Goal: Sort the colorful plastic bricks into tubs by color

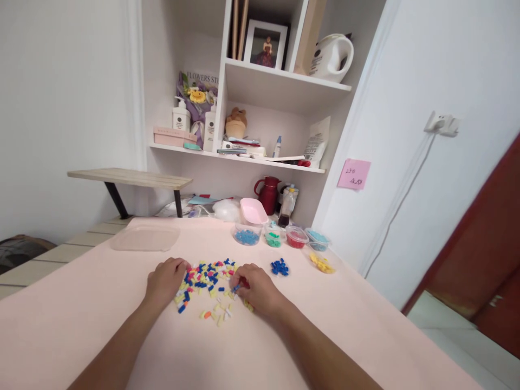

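A loose heap of small capsule-like pieces [207,275] in blue, yellow, pink, white and orange lies spread on the pink-covered table. My left hand [166,281] rests at the heap's left edge with its fingers curled inward; anything inside them is hidden. At the right edge, my right hand [258,288] bends down with thumb and fingers pinched around a small blue piece [236,289]. Something red shows beneath its fingers. A few yellow and white pieces [219,314] are scattered nearer to me. Beyond my right hand sits a separate cluster of dark blue pieces [280,266].
Clear tubs of blue [246,236], green [274,237], red [297,237] and light blue pieces [318,239] line the back right, near yellow pieces [322,263]. A transparent lid [145,238] lies back left. Behind stand a pink container [254,211] and a red jug [268,196].
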`<move>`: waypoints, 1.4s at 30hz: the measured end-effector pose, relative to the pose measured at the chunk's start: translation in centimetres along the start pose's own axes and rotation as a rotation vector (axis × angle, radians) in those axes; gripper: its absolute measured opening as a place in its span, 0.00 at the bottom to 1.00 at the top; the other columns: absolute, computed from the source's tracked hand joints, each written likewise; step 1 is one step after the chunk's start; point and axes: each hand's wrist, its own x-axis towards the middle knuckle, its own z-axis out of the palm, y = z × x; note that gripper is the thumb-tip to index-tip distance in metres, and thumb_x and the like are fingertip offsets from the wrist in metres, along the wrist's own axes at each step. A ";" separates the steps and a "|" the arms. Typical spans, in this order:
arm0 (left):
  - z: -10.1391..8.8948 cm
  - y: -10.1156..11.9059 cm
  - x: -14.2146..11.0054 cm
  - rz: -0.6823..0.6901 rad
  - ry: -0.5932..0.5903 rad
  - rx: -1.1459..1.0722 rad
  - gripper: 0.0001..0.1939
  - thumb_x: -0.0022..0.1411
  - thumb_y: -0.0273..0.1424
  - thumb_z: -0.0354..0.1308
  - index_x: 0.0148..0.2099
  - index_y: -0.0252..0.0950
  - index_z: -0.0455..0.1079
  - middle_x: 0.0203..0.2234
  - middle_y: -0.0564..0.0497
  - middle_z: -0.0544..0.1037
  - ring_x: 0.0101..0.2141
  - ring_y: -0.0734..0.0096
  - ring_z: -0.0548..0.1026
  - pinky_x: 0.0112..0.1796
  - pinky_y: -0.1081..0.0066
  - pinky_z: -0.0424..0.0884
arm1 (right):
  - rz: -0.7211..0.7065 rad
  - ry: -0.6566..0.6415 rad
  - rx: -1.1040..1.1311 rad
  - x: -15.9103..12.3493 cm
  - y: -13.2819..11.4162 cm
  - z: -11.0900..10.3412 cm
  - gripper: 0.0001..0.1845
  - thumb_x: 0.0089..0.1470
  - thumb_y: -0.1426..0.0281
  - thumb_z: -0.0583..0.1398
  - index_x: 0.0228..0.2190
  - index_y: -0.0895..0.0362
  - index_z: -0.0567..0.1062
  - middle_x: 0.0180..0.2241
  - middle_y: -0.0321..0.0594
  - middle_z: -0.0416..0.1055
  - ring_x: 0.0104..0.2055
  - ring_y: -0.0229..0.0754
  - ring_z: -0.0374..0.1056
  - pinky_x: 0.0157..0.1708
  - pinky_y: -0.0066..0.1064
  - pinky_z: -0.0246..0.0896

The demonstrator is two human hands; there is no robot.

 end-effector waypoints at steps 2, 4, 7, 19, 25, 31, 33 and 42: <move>0.0 0.0 0.1 -0.001 0.002 -0.011 0.20 0.62 0.35 0.41 0.37 0.46 0.77 0.43 0.52 0.79 0.46 0.59 0.72 0.40 0.65 0.63 | 0.012 0.036 0.051 0.1 0.0 0.0 0.10 0.43 0.79 0.62 0.29 0.53 0.76 0.33 0.35 0.74 0.39 0.40 0.67 0.39 0.28 0.59; 0.0 0.0 0.1 -0.004 0.003 -0.025 0.20 0.62 0.35 0.42 0.36 0.45 0.77 0.43 0.52 0.79 0.46 0.60 0.72 0.40 0.65 0.64 | 0.067 0.077 0.152 0.3 0.3 0.0 0.09 0.42 0.79 0.63 0.27 0.54 0.76 0.31 0.35 0.74 0.36 0.40 0.67 0.36 0.27 0.59; 0.0 -0.1 0.2 0.000 -0.010 -0.034 0.21 0.62 0.36 0.41 0.36 0.45 0.77 0.43 0.53 0.79 0.46 0.60 0.72 0.41 0.65 0.64 | 0.162 0.146 0.346 0.7 0.8 -0.1 0.08 0.41 0.79 0.62 0.25 0.56 0.75 0.25 0.33 0.71 0.29 0.37 0.65 0.30 0.26 0.58; 0.1 -0.4 0.5 0.004 -0.017 -0.007 0.21 0.62 0.37 0.41 0.38 0.45 0.77 0.44 0.52 0.79 0.48 0.58 0.72 0.40 0.65 0.65 | 0.155 0.394 0.449 0.8 2.6 -1.9 0.03 0.44 0.70 0.61 0.26 0.55 0.73 0.22 0.30 0.66 0.26 0.37 0.61 0.29 0.27 0.56; 0.2 -0.8 0.9 0.012 -0.028 -0.040 0.19 0.61 0.38 0.43 0.37 0.46 0.77 0.45 0.53 0.79 0.48 0.57 0.72 0.42 0.64 0.65 | 0.266 0.475 0.534 0.6 5.7 -3.8 0.05 0.42 0.69 0.60 0.27 0.55 0.71 0.21 0.30 0.62 0.25 0.36 0.58 0.25 0.27 0.51; 0.3 -0.7 1.0 0.000 -0.032 -0.031 0.20 0.62 0.38 0.42 0.39 0.45 0.77 0.45 0.52 0.79 0.48 0.58 0.73 0.41 0.64 0.65 | 0.276 0.397 0.670 0.3 5.4 -3.2 0.09 0.42 0.68 0.61 0.29 0.56 0.71 0.23 0.33 0.68 0.26 0.36 0.63 0.26 0.27 0.55; 0.3 -0.7 0.9 0.004 -0.027 -0.027 0.20 0.62 0.37 0.42 0.40 0.45 0.77 0.44 0.52 0.80 0.47 0.58 0.73 0.40 0.64 0.65 | 0.255 0.354 0.712 0.4 4.7 -2.8 0.08 0.41 0.68 0.61 0.29 0.56 0.72 0.25 0.34 0.70 0.28 0.37 0.66 0.29 0.28 0.58; 0.0 -0.6 0.7 0.005 -0.026 -0.020 0.20 0.62 0.37 0.42 0.39 0.46 0.77 0.45 0.52 0.79 0.48 0.57 0.72 0.42 0.62 0.65 | 0.272 0.483 0.368 0.3 7.5 -4.7 0.07 0.46 0.65 0.59 0.27 0.55 0.74 0.23 0.35 0.72 0.27 0.39 0.67 0.28 0.29 0.59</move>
